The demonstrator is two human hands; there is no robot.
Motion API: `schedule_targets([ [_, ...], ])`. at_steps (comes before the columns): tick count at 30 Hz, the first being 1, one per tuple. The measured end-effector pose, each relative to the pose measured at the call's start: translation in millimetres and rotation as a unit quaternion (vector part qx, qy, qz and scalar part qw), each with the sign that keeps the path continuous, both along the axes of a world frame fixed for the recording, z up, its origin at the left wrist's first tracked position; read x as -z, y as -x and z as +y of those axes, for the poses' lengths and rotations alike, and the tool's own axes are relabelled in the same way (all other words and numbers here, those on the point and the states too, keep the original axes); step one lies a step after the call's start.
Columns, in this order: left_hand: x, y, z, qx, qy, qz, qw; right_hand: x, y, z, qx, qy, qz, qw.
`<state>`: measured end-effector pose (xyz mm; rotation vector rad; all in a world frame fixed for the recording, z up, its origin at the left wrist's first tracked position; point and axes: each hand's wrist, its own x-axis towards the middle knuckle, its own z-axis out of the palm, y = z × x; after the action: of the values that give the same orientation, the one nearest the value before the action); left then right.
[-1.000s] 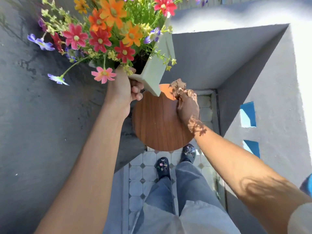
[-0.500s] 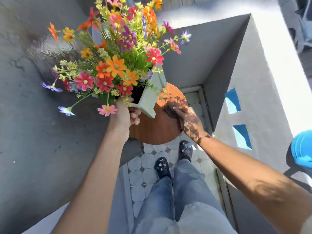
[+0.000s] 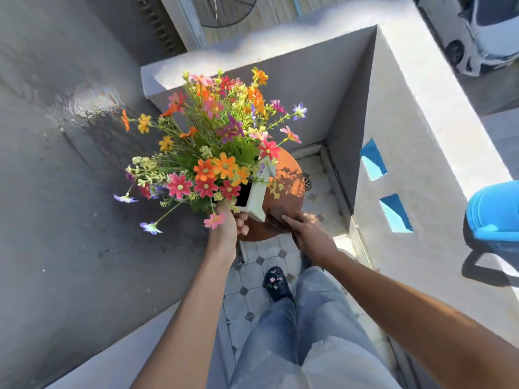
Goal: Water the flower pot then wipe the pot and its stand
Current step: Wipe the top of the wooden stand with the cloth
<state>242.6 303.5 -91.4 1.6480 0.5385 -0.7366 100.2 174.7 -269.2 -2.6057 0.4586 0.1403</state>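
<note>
pot: a pale, square-sided flower pot [image 3: 257, 199] with a dark inner lining is tilting above the near edge of the stand, its nearest corner pointing at the camera.
flowers: a thick spray of flowers [image 3: 213, 153] in red, orange, pink, yellow and purple is spilling out on thin green stems, leaning left towards the grey wall [image 3: 56, 220].
stand: a round stand [image 3: 289, 186] with a smooth, reddish wood-grain top is sitting in the corner, half in sun, with flower shadows on it.
left hand: the left hand [image 3: 229, 228] is gripping the pot's near rim, fingers curling under it.
right hand: the right hand [image 3: 309, 234] is pressing a dark brown cloth [image 3: 276, 220] flat on the stand's near edge, fingers stretching out.
floor: pale octagonal tiles [image 3: 252, 276] with small dark diamonds are showing under a black clog [image 3: 276, 284].
parapet: a rough plastered parapet [image 3: 421, 164] is carrying a blue container [image 3: 494, 211].
</note>
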Motion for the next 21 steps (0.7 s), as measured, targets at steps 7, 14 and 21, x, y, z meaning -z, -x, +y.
schedule_targets([
  [7,22,22,-18,-0.022,0.040,-0.005,0.999,-37,7,-23,0.237,-0.073,-0.021,0.969],
  [14,45,32,-45,-0.084,0.063,0.014,0.994,-82,13,7,0.390,-0.160,-0.072,0.904],
  [21,65,35,-68,-0.099,0.059,0.040,0.993,-110,27,26,0.434,-0.106,-0.123,0.886],
])
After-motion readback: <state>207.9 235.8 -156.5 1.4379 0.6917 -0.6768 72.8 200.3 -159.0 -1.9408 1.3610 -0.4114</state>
